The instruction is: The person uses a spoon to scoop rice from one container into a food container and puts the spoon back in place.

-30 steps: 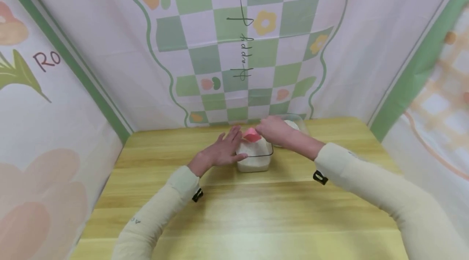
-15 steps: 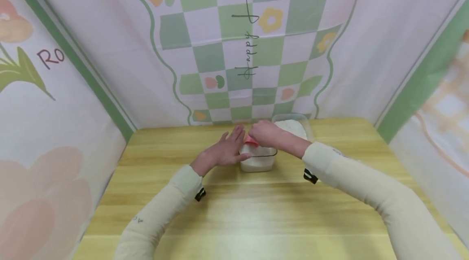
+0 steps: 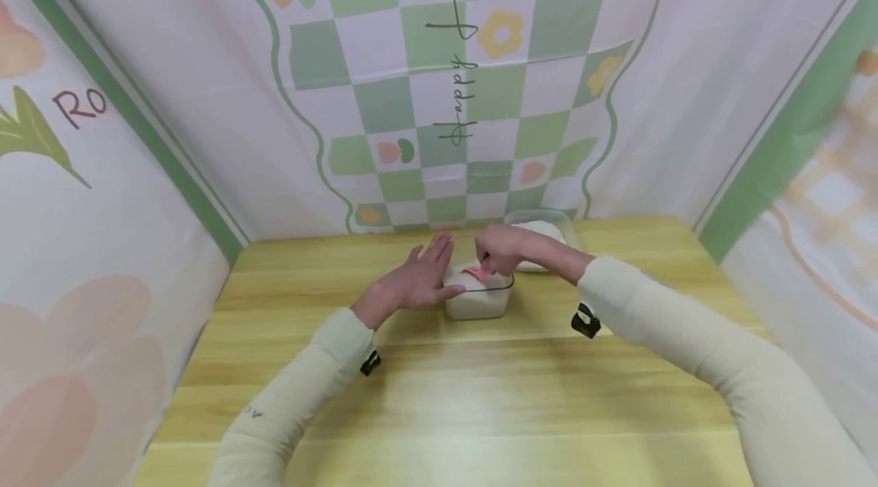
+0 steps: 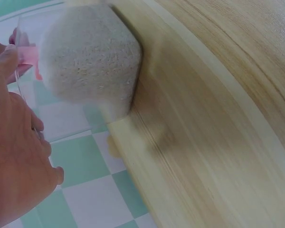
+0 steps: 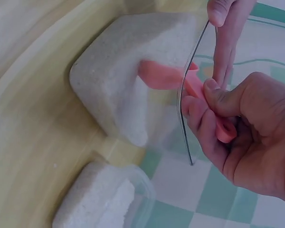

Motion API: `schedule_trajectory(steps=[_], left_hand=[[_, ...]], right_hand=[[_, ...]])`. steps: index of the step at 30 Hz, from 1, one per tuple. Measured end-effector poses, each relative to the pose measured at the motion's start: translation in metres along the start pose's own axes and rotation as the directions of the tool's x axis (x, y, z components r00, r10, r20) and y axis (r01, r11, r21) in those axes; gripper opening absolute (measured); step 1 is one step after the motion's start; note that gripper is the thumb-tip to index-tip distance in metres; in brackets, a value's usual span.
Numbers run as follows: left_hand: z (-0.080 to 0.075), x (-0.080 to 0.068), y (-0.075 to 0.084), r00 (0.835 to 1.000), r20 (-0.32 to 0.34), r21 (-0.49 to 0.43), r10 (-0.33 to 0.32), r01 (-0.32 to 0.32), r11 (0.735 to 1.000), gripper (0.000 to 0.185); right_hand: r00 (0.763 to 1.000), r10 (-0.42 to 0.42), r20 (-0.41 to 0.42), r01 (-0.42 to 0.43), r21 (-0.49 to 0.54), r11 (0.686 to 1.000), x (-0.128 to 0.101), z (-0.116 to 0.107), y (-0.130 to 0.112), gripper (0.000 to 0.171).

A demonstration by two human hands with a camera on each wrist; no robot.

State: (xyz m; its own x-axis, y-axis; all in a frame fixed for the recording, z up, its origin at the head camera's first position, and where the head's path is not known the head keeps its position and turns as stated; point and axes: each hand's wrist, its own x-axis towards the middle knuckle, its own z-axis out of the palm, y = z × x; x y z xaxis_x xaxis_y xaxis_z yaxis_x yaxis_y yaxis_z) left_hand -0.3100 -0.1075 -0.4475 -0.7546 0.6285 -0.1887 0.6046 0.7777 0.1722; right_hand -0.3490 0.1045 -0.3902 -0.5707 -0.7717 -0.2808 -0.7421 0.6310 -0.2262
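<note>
A clear square box (image 3: 476,309) with a dark rim line holds white grains that look like rice (image 4: 92,59). My left hand (image 3: 414,283) lies along the box's left side with fingers straight and thumb over the near rim. Over the far right part of the box, my right hand (image 3: 503,248) grips a pink scoop (image 5: 164,76) by its handle. In the right wrist view, the handle (image 5: 223,128) runs through the curled fingers, and the scoop's front end is down at the grains inside the box.
A second clear container (image 3: 566,225) with a white heap in it stands behind, to the right, partly covered by my right hand and forearm. Both stand near the back of the wooden table (image 3: 439,395), close to a checked curtain (image 3: 439,121).
The scoop has gone down toward the grains and tilted. My right hand first shifted left, then slightly back right. My left hand has kept its place on the box.
</note>
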Motion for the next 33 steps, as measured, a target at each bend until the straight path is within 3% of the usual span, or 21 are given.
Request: schedule_trajectory(steps=[6, 11, 15, 20, 29, 33], left_hand=[[0.0, 0.001, -0.003, 1.0, -0.01, 0.004, 0.008, -0.007, 1.0, 0.091], [0.0, 0.0, -0.002, 1.0, -0.002, -0.015, 0.012, -0.012, 1.0, 0.091], [0.0, -0.002, -0.001, 1.0, 0.002, -0.024, 0.006, -0.006, 1.0, 0.091], [-0.002, -0.002, 0.0, 1.0, 0.002, -0.029, 0.003, -0.003, 1.0, 0.091], [-0.003, -0.002, 0.0, 1.0, 0.007, -0.011, 0.003, -0.003, 1.0, 0.091], [-0.001, -0.001, -0.001, 1.0, -0.002, -0.009, 0.01, -0.01, 1.0, 0.092]], right_hand=[[0.999, 0.043, 0.027, -0.045, 0.059, 0.997, 0.007, 0.004, 0.004, 0.033], [0.992, 0.112, 0.065, -0.123, 0.21, 0.97, 0.003, 0.005, 0.01, 0.034], [0.978, 0.173, 0.119, -0.207, 0.391, 0.897, -0.002, 0.004, 0.013, 0.035], [0.96, 0.231, 0.156, -0.279, 0.558, 0.781, -0.011, 0.006, 0.022, 0.035], [0.962, 0.22, 0.164, -0.262, 0.786, 0.56, -0.028, 0.011, 0.04, 0.033], [0.958, 0.229, 0.171, -0.264, 0.837, 0.479, -0.035, 0.014, 0.044, 0.027]])
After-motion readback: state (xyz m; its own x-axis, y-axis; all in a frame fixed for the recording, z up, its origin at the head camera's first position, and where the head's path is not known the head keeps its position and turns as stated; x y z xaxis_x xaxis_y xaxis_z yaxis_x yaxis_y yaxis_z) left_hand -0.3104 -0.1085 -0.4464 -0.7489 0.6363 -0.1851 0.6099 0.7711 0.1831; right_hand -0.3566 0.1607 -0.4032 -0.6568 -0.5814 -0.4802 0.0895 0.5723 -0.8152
